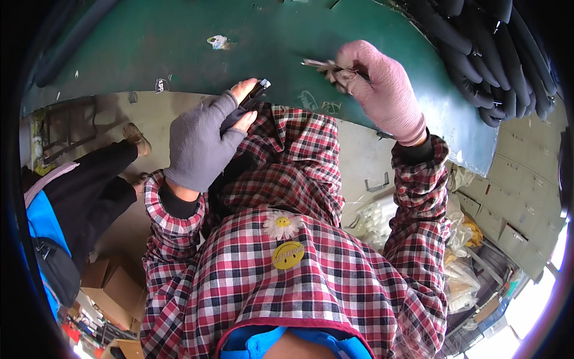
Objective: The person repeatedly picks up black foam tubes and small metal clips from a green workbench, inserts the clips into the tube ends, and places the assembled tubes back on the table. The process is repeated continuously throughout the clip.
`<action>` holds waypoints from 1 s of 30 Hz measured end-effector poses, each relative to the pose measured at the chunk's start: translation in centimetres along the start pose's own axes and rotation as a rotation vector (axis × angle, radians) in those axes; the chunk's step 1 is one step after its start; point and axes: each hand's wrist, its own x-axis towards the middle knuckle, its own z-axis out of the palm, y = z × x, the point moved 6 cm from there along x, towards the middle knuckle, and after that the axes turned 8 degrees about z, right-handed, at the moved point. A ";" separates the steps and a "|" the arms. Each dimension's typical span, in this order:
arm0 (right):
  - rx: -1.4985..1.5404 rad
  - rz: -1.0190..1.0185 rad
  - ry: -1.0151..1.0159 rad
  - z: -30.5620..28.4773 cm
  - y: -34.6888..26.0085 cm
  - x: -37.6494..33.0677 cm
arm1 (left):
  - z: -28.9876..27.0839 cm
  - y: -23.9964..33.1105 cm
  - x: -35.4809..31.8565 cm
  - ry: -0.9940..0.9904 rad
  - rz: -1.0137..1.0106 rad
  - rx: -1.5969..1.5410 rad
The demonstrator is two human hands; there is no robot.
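Note:
My left hand [200, 140], in a grey glove with bare fingertips, is closed around a narrow black piece [254, 94] with a small pale, shiny end. It is held at the near edge of the green table [269, 36], over my lap. To the right, above the tabletop, my right hand [385, 93] wears a pink glove. Its fingers are pinched on a thin, pointed metal tool [315, 63] that sticks out to the left. The tool's rear part is hidden by the fingers and blurred, so its exact kind does not show. The hands are apart.
Black foam-like tubes [502, 60] are heaped at the table's right end, and another dark tube [72, 45] lies far left. A person in dark trousers [84, 197] is at the left, near a cardboard box [113, 287]. Clear plastic bags [460, 275] stand at the right.

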 end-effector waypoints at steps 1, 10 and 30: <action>0.019 -0.030 -0.071 0.5 -0.3 0.3 | -0.1 0.2 0.1 -0.021 -0.014 0.004; -0.172 -0.218 -0.320 2.5 -2.8 3.1 | -0.8 0.8 0.0 -0.040 -0.028 -0.055; -0.329 -0.078 -0.606 3.8 -3.6 4.6 | -0.7 1.3 -0.9 -0.084 0.032 0.028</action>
